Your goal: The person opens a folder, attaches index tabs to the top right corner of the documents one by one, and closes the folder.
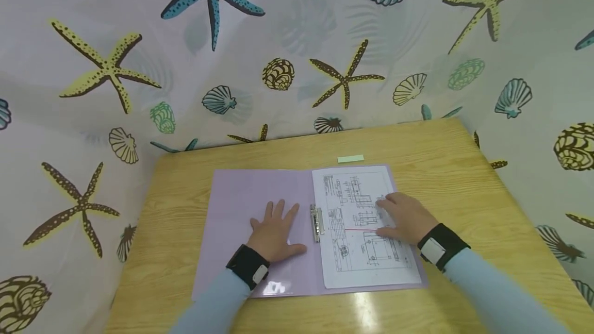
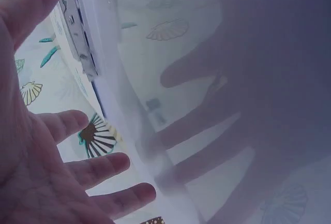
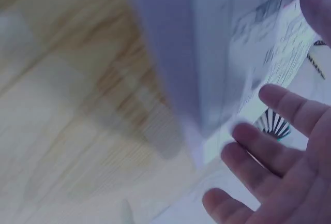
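A purple clip folder [image 1: 252, 189] lies spread on the wooden table, its inner left cover glossy. On its right side sits a stack of printed technical drawings [image 1: 341, 267], crossed by a short red line. The metal clip [image 1: 317, 223] stands by the fold. My left hand [image 1: 274, 236] is over the left cover with fingers spread; the left wrist view shows its straight fingers and their reflection in the cover. My right hand [image 1: 408, 215] is at the right edge of the drawings, fingers extended; in the right wrist view nothing lies between its fingers and thumb.
A pale green paper strip [image 1: 350, 159] lies just beyond the folder on the table [image 1: 464, 189]. Behind the table and at its sides hangs a white cloth [image 1: 278, 24] printed with starfish and shells. Black bands with white pieces circle both wrists.
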Demonstrator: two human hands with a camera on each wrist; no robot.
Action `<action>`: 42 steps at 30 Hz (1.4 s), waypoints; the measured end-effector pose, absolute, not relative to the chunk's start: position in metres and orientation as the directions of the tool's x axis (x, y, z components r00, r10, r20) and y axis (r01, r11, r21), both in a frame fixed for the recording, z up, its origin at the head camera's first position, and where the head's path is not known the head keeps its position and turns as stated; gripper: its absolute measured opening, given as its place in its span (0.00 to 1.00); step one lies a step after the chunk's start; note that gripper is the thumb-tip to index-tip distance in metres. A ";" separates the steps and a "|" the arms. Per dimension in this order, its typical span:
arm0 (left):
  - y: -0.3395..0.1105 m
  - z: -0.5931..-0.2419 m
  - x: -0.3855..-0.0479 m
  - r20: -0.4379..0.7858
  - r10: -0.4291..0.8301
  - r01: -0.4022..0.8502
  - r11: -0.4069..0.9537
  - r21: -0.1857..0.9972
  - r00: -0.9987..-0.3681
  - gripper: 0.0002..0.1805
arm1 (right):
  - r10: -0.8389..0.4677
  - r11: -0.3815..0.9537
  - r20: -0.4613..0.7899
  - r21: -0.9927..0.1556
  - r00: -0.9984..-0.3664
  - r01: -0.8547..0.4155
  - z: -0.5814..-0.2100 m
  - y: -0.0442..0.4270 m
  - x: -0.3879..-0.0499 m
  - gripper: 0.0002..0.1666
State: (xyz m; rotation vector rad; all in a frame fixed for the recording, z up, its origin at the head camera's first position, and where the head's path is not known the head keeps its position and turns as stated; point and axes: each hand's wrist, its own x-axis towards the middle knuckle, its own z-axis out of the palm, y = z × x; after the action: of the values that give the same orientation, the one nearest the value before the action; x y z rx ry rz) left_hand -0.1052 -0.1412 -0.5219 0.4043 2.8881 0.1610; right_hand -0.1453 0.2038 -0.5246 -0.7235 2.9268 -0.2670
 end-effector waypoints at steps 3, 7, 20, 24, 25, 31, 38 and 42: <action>-0.131 -0.526 -0.109 -0.216 0.253 0.227 0.964 0.137 -0.943 0.61 | -0.496 0.859 -0.059 -0.176 -0.866 -0.480 -0.525 0.186 -0.147 0.49; -0.125 -0.532 -0.111 -0.206 0.207 0.178 0.972 0.151 -0.956 0.63 | -0.543 0.829 -0.090 -0.214 -0.835 -0.516 -0.525 0.164 -0.146 0.50; -0.114 -0.551 -0.109 -0.185 0.138 0.106 0.979 0.174 -0.973 0.64 | -0.520 0.854 -0.202 -0.145 -0.830 -0.499 -0.529 0.137 -0.141 0.46; -0.113 -0.549 -0.110 -0.186 0.134 0.105 0.982 0.159 -0.973 0.64 | -0.539 0.841 -0.178 -0.066 -0.823 -0.537 -0.530 0.137 -0.139 0.44; -0.113 -0.548 -0.110 -0.185 0.134 0.105 0.982 0.160 -0.973 0.64 | -0.543 0.838 -0.170 -0.055 -0.822 -0.542 -0.531 0.136 -0.139 0.44; -0.110 -0.545 -0.109 -0.208 0.119 0.085 0.983 0.164 -0.971 0.64 | -0.537 0.843 -0.146 -0.054 -0.831 -0.535 -0.535 0.134 -0.135 0.50; -0.108 -0.542 -0.107 -0.216 0.103 0.067 0.983 0.171 -0.971 0.63 | -0.530 0.848 -0.137 -0.075 -0.837 -0.525 -0.534 0.132 -0.134 0.50; -0.110 -0.544 -0.108 -0.223 0.109 0.071 0.982 0.172 -0.969 0.63 | -0.528 0.849 -0.135 -0.103 -0.839 -0.518 -0.533 0.132 -0.133 0.50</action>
State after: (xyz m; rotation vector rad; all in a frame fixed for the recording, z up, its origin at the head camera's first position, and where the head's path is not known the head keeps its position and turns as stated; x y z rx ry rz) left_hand -0.1082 -0.1095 -0.5435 0.1335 2.8955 0.2393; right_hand -0.1333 0.1323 -0.5331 -0.8157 2.8671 -0.0933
